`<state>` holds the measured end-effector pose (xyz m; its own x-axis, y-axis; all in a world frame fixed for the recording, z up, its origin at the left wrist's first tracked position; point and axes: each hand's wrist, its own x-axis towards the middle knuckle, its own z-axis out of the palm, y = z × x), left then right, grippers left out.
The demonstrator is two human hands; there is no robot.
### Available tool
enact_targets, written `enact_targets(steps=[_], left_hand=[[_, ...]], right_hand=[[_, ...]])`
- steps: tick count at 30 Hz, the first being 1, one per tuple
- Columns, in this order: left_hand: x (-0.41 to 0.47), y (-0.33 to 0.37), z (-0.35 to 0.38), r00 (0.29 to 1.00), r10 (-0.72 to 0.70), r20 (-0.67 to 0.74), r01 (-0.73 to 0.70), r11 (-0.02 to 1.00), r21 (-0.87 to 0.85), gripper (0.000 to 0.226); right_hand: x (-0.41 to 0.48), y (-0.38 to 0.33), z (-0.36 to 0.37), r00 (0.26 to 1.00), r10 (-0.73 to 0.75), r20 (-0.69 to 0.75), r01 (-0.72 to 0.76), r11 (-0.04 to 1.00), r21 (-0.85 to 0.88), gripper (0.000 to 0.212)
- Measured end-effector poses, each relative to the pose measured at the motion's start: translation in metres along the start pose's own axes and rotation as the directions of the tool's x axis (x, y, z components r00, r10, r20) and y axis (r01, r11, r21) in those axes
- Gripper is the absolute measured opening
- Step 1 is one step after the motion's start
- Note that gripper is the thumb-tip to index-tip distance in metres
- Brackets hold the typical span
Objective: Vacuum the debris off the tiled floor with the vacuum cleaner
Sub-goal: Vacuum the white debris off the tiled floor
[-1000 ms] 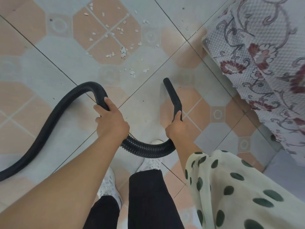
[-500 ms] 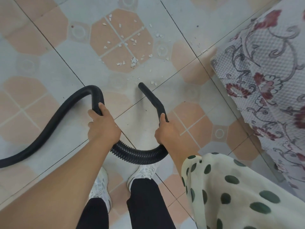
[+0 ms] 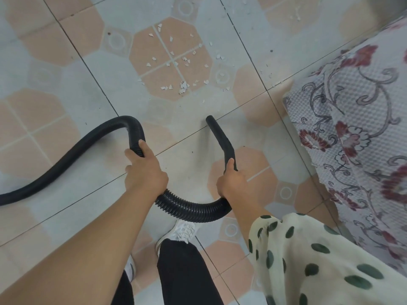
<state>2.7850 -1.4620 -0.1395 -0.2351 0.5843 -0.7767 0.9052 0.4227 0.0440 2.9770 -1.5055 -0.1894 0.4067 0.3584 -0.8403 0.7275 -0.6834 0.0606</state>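
Observation:
A black ribbed vacuum hose (image 3: pixel 66 155) snakes in from the left edge, loops up, then sags between my hands. My left hand (image 3: pixel 144 172) grips the hose just below its bend. My right hand (image 3: pixel 233 183) grips the base of the smooth black nozzle (image 3: pixel 220 137), thumb lying along it. The nozzle tip points up and left and sits close to the tiled floor (image 3: pixel 92 89), a short way below the debris. Several small white chips of debris (image 3: pixel 176 71) lie scattered over a peach octagonal tile ahead.
A floral-patterned cloth (image 3: pixel 356 128) drapes over something at the right, its edge close to the nozzle's side. My white shoes (image 3: pixel 180 233) and black trousers stand below the hose. More specks lie by the grout line at top right (image 3: pixel 295 16).
The nozzle tip has swung left and nearer to the debris, then drawn slightly back. The few chips nearest the tip are gone. The view has shifted forward.

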Motion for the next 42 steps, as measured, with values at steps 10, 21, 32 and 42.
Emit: enact_targets(steps=[10, 21, 32, 42], left_hand=[[0.003, 0.018, -0.007, 0.999, -0.022, -0.025, 0.021, 0.998, -0.051, 0.091], [0.032, 0.048, -0.017, 1.000, -0.012, -0.024, 0.010, 0.997, -0.072, 0.092], [0.067, 0.044, -0.033, 1.000, 0.008, -0.005, -0.009, 0.998, -0.063, 0.091], [0.082, -0.002, -0.060, 1.000, 0.031, 0.001, -0.031, 1.000, 0.001, 0.095]], right_hand=[[0.017, 0.003, -0.027, 1.000, 0.009, -0.010, -0.008, 0.999, 0.038, 0.076], [0.043, -0.012, -0.066, 0.995, 0.037, -0.091, -0.041, 0.998, -0.041, 0.078], [0.053, -0.042, -0.061, 0.994, 0.013, -0.108, -0.019, 0.999, -0.050, 0.080], [0.023, -0.080, -0.024, 0.997, -0.064, -0.034, 0.064, 0.998, -0.007, 0.074]])
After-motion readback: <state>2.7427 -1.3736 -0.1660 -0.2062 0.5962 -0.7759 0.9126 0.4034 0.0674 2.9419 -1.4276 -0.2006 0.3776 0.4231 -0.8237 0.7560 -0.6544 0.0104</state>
